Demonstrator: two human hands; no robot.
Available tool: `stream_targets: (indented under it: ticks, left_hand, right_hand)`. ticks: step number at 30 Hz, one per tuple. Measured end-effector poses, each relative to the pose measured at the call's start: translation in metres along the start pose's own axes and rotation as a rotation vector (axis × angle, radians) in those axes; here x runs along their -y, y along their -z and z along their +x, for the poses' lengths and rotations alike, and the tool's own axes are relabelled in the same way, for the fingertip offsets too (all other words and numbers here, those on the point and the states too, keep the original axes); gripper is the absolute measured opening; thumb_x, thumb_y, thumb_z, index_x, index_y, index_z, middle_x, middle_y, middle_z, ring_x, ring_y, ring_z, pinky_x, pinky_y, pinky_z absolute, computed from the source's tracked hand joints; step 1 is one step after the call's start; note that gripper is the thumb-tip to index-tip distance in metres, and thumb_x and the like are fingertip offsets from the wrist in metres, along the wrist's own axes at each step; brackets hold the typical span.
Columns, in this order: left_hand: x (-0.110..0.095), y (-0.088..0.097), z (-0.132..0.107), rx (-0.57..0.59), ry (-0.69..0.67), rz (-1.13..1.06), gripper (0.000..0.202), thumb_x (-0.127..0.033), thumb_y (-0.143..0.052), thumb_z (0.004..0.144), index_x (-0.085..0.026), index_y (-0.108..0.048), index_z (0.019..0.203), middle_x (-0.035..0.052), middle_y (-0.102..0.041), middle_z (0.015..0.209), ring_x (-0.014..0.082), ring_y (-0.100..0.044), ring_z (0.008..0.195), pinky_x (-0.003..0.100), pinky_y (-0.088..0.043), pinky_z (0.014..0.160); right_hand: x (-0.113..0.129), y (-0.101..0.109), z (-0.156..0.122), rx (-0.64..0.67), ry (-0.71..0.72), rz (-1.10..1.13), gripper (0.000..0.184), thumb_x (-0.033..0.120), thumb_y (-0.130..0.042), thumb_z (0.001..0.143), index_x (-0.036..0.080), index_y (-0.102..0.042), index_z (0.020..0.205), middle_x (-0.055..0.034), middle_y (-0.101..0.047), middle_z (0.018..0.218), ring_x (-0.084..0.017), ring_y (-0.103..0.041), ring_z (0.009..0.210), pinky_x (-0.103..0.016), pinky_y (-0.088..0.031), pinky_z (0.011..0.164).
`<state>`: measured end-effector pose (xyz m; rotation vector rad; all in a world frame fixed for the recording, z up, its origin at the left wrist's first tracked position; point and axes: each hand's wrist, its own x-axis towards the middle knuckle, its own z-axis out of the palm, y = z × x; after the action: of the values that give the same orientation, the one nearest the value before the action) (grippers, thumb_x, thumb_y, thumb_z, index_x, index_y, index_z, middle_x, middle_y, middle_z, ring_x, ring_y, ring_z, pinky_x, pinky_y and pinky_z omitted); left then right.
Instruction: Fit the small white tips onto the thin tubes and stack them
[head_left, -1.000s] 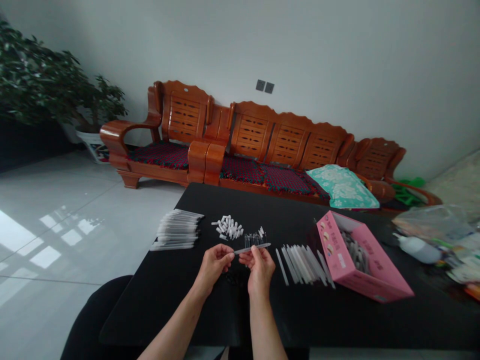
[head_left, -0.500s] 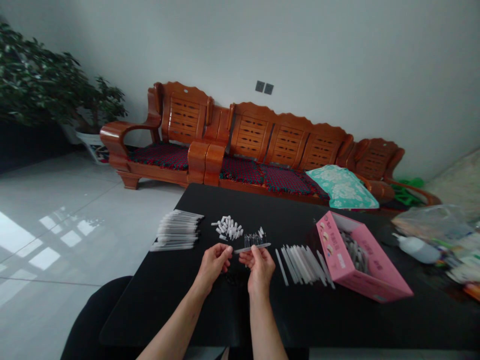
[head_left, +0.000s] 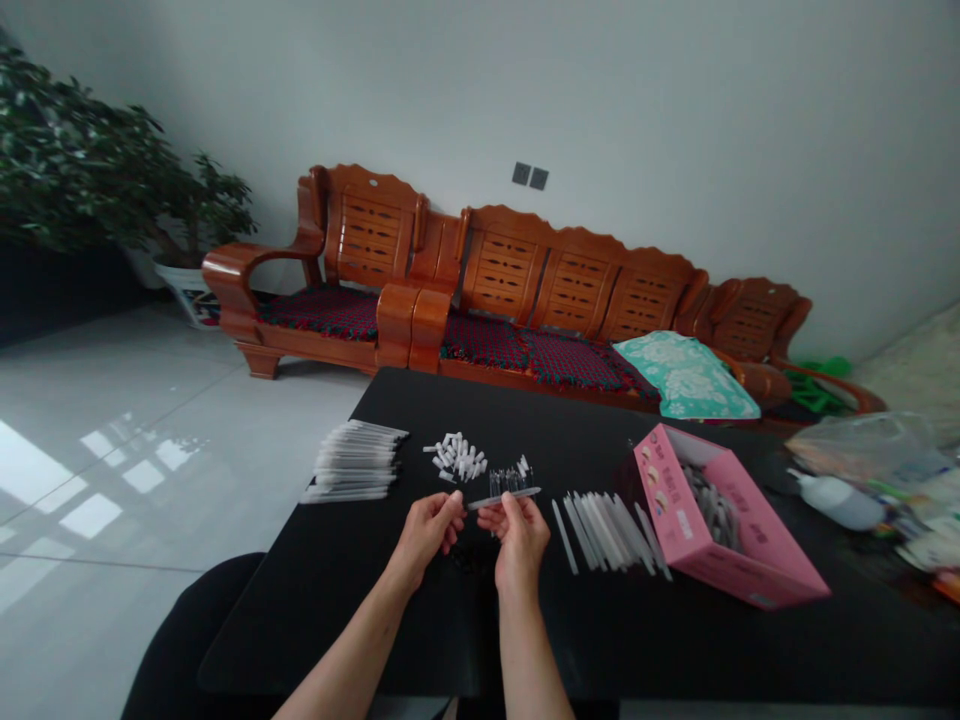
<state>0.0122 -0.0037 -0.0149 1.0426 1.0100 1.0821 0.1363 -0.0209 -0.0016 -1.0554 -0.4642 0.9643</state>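
Note:
My right hand (head_left: 516,535) is closed on a slim greyish-white pen barrel (head_left: 526,492), held nearly level between thumb and fingers. At the barrel's left end, my left hand (head_left: 431,530) has thumb and fingertips pinched together; anything between them is too small to make out. Just beyond my hands lie several thin clear pieces with dark tips (head_left: 510,481), and a loose pile of short white caps (head_left: 459,457). To the right, similar barrels (head_left: 611,530) lie in a row. On the left is a stack of white pens with dark ends (head_left: 356,460).
A pink box (head_left: 757,570) holding many grey barrels stands on the black table (head_left: 420,400), right of the row. Farther right are a white bottle (head_left: 840,500) and a clear plastic bag (head_left: 870,440). Small black pieces (head_left: 466,560) lie between my forearms. A wooden sofa (head_left: 495,250) stands behind.
My left hand's fingertips have shifted slightly at the barrel's left end. The right hand keeps its hold on the barrel, almost unmoved.

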Motion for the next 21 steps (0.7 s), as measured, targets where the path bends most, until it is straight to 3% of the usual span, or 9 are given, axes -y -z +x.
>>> stream_targets:
  ticks: [4, 7, 9, 12, 15, 18, 21]
  left_hand:
    - [0.009, 0.000, -0.001, 0.066, 0.004, 0.039, 0.036, -0.048, -0.064, 0.075, -0.014, -0.056, 0.067, -0.0013, -0.056, 0.054, 0.0051, -0.043, 0.037, 0.014, -0.030, 0.032]
    - [0.012, 0.006, 0.005, 0.055, -0.028, 0.118, 0.034, -0.048, -0.060, 0.078, -0.014, -0.060, 0.075, 0.0000, -0.059, 0.059, 0.0085, -0.049, 0.041, 0.017, -0.036, 0.035]
    - [0.012, 0.015, 0.015, -0.021, -0.117, 0.257, 0.029, -0.043, -0.059, 0.079, -0.015, -0.064, 0.086, 0.0016, -0.062, 0.066, 0.0125, -0.057, 0.050, 0.021, -0.043, 0.042]
    - [0.010, 0.029, 0.037, -0.214, -0.328, 0.568, 0.019, -0.023, -0.060, 0.078, -0.018, -0.066, 0.095, 0.0043, -0.067, 0.085, 0.0161, -0.063, 0.073, 0.026, -0.050, 0.065]
    - [0.010, 0.036, 0.057, -0.221, -0.443, 0.819, 0.023, -0.013, -0.056, 0.080, -0.019, -0.067, 0.098, 0.0053, -0.066, 0.096, 0.0162, -0.062, 0.083, 0.027, -0.046, 0.078]
    - [0.013, 0.034, 0.066, -0.185, -0.409, 0.993, 0.023, -0.012, -0.056, 0.080, -0.020, -0.068, 0.098, 0.0059, -0.064, 0.096, 0.0170, -0.060, 0.086, 0.026, -0.044, 0.077]
    - [0.015, 0.032, 0.066, -0.195, -0.374, 1.024, 0.015, -0.013, -0.058, 0.078, -0.020, -0.068, 0.088, 0.0056, -0.063, 0.091, 0.0179, -0.059, 0.085, 0.025, -0.042, 0.074]
  right_hand:
    - [-0.002, 0.002, 0.000, -0.007, -0.007, -0.008, 0.034, 0.040, -0.074, 0.069, 0.013, -0.056, 0.080, -0.0039, -0.068, 0.057, -0.020, -0.067, 0.047, -0.027, -0.054, 0.043]
    - [-0.001, 0.007, 0.003, -0.023, -0.015, 0.010, 0.030, 0.036, -0.072, 0.070, 0.013, -0.056, 0.080, -0.0049, -0.071, 0.062, -0.020, -0.069, 0.053, -0.028, -0.055, 0.047]
    - [0.003, 0.013, 0.005, -0.020, -0.012, 0.036, 0.027, 0.033, -0.072, 0.069, 0.014, -0.056, 0.080, -0.0057, -0.072, 0.067, -0.021, -0.071, 0.059, -0.029, -0.057, 0.051]
    - [0.010, 0.022, 0.009, 0.000, 0.000, 0.040, 0.026, 0.033, -0.071, 0.069, 0.014, -0.057, 0.079, -0.0051, -0.072, 0.066, -0.022, -0.070, 0.057, -0.030, -0.056, 0.052]
    - [0.012, 0.026, 0.009, -0.012, -0.010, -0.018, 0.028, 0.035, -0.073, 0.068, 0.014, -0.058, 0.079, -0.0020, -0.068, 0.058, -0.018, -0.065, 0.047, -0.027, -0.054, 0.047]
    - [0.009, 0.026, 0.006, -0.008, -0.046, -0.082, 0.031, 0.039, -0.074, 0.068, 0.013, -0.061, 0.078, 0.0016, -0.062, 0.051, -0.015, -0.059, 0.040, -0.024, -0.049, 0.040]
    - [0.007, 0.024, 0.002, 0.062, -0.051, -0.134, 0.034, 0.043, -0.073, 0.069, 0.012, -0.064, 0.082, 0.0032, -0.058, 0.048, -0.012, -0.054, 0.036, -0.022, -0.044, 0.034]
